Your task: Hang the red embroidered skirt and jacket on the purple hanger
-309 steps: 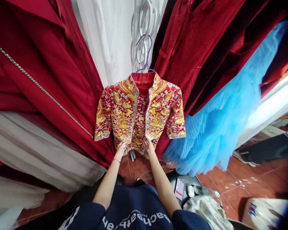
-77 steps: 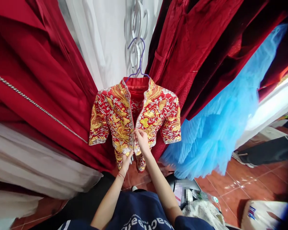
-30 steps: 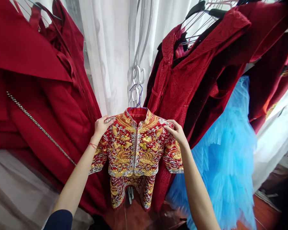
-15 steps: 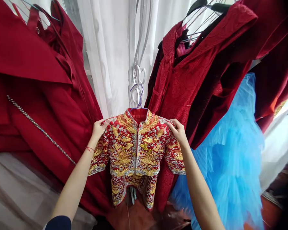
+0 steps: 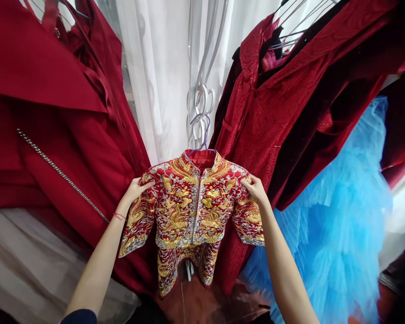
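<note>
A small red jacket [image 5: 194,202], thickly embroidered in gold and silver, hangs upright on a purple wire hanger [image 5: 201,130]. It has a stand-up collar and a closed front, and matching embroidered cloth shows below its hem. My left hand [image 5: 140,186] pinches the jacket at the top of the sleeve on the left side. On the right side, my right hand [image 5: 254,186] grips the other sleeve near the shoulder. The hanger's hook is at a white ornate metal stand [image 5: 202,101]; the exact hooking point is hard to make out.
Dark red dresses [image 5: 54,153] crowd the left side, one with a beaded trim. More red garments [image 5: 256,121] hang on the right, with a blue tulle dress [image 5: 334,216] behind them. White curtains [image 5: 158,67] form the backdrop above a reddish floor [image 5: 185,301].
Both hands have slid a little down and outward from the shoulders onto the upper sleeves. The view has shifted slightly, and the jacket still hangs in place.
</note>
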Tool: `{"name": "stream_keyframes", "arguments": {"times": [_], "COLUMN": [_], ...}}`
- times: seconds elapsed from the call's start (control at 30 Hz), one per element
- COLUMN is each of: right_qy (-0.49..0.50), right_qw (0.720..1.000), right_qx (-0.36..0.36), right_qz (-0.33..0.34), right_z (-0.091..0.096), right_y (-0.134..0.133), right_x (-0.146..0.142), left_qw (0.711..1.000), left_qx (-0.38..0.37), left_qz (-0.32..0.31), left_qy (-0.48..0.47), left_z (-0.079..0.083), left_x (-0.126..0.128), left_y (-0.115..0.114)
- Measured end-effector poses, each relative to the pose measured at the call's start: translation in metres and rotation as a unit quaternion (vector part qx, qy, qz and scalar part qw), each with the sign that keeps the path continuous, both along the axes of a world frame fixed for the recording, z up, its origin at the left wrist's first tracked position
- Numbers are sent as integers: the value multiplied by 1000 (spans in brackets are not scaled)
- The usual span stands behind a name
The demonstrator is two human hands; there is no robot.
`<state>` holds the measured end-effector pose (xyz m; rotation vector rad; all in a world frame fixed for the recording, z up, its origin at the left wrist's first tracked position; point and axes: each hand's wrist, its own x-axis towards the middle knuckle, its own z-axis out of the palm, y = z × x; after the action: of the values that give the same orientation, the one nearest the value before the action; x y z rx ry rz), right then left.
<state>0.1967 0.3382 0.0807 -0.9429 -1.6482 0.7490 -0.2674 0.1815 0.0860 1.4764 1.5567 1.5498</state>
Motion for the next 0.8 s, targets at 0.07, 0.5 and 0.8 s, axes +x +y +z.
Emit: {"name": "stream_keyframes", "arguments": {"times": [0.07,0.5,0.8], "right_qy": [17,0,-45], "right_qw": [998,971,987], "right_qx": [-58,-236,-129], "right_qz": [16,43,-82], "right_z": [-8,-51,-76], "right_y": [-5,-36,-45], "right_x": [6,53,63], "left_qw": [999,996,993], "left_qx": [16,-60,-88], "left_qz": [44,46,71], "left_qy": [-11,-40,-46], "left_z": [-10,-52,-51], "left_x": [2,-9,-21], "left_y": [-1,-13,-33]}}
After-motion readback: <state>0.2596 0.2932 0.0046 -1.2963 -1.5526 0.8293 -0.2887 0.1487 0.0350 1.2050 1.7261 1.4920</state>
